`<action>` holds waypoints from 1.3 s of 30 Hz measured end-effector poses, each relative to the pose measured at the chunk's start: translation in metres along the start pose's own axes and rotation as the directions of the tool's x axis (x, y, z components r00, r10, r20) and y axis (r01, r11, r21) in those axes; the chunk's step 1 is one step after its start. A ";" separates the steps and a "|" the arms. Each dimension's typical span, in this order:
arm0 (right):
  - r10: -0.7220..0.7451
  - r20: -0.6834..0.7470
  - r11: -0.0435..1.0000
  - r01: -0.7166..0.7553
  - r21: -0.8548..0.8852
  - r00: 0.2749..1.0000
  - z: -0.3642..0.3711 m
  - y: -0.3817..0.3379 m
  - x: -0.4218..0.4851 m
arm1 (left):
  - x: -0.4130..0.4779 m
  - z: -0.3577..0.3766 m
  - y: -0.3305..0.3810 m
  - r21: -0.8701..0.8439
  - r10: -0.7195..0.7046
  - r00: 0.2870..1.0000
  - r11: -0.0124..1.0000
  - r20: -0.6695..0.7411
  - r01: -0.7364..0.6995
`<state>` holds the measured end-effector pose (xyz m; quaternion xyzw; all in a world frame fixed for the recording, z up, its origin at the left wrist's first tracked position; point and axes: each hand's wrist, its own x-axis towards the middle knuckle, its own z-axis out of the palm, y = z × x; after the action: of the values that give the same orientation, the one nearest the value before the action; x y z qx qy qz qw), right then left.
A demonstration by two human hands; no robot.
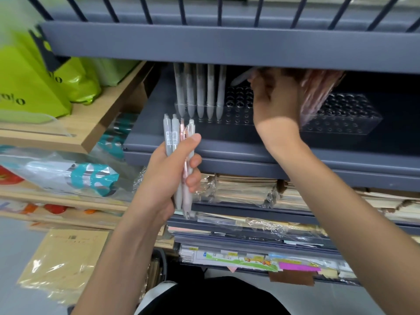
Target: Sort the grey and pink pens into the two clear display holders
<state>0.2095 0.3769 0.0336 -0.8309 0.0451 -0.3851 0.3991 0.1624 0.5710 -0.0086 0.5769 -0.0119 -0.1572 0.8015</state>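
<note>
The right hand (pixel 276 98) pinched a slanted grey pen (pixel 242 78) just above the left holder (pixel 238 104) and its empty holes, upper centre. Lower left, the left hand (pixel 169 171) gripped an upright pen bundle (pixel 178 137).

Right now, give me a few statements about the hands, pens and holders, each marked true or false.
1. The left hand grips a bundle of pens. True.
2. Every hole of the left holder is filled. False: a row of grey pens stands upright at its left end, and the holes beside them are open.
3. The right hand hangs idle below the shelves. False: it reaches in under the upper shelf, pinching a grey pen.
4. The green bags sit left of the holders. True.
</note>
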 end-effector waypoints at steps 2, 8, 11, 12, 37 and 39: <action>0.007 0.039 0.996 -0.003 -0.094 0.999 0.005 0.001 0.008 | 0.001 -0.003 0.002 -0.005 -0.016 1.000 1.000 -0.003 0.016; -0.034 0.198 0.951 0.093 -0.295 0.980 0.016 -0.002 0.028 | -0.001 -0.010 0.006 -0.064 -0.058 0.998 0.996 0.013 0.058; 0.042 0.270 0.943 0.051 -0.330 0.962 0.023 -0.001 0.039 | -0.003 -0.013 0.008 -0.047 -0.050 0.998 0.998 0.024 0.051; 0.084 0.285 0.943 0.016 -0.332 0.955 0.025 0.001 0.042 | -0.004 -0.014 0.008 -0.045 -0.044 0.999 0.998 0.023 0.045; 0.022 0.641 0.910 -0.281 0.305 0.767 -0.035 -0.014 -0.036 | -0.015 0.014 -0.014 -0.034 0.088 0.991 0.996 0.104 -0.085; -0.011 0.701 0.907 -0.289 0.308 0.713 -0.039 -0.014 -0.038 | -0.015 0.018 -0.017 -0.013 0.094 0.988 0.996 0.122 -0.093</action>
<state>0.1535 0.3763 0.0354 -0.8092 -0.1210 -0.0180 0.5747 0.1408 0.5535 -0.0156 0.5620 -0.0873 -0.1546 0.8079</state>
